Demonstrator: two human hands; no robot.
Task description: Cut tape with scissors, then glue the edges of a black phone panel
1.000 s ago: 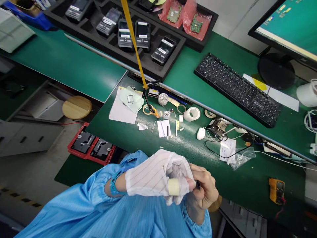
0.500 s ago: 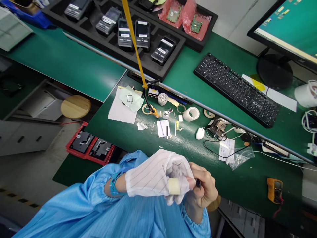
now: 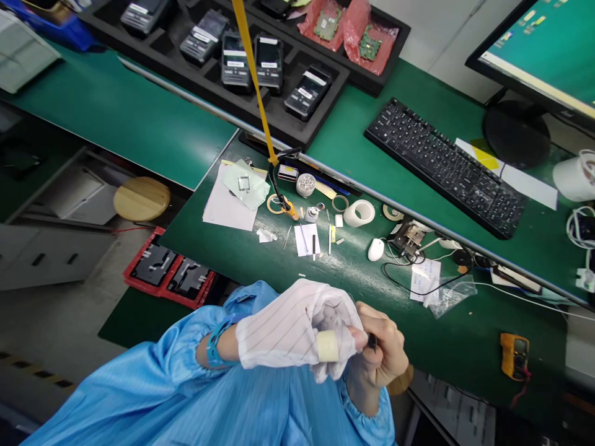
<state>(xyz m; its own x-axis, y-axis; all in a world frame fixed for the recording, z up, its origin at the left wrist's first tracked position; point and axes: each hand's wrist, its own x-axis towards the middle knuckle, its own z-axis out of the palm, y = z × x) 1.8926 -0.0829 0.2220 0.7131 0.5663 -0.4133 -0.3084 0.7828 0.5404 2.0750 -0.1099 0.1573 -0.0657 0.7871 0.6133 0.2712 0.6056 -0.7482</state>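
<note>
My left hand wears a white striped glove with a band of tape around one finger, and it is curled closed low in the head view, above my blue sleeve. My bare right hand presses against it from the right and pinches a small dark thin object between its fingertips. What lies inside the gloved fist is hidden. Both hands hover in front of the near edge of the green bench.
On the bench lie papers, tape rolls, a white mouse, a plastic bag and a yellow multimeter. A keyboard, monitor and black tray of handheld devices sit farther back. A yellow strap hangs down.
</note>
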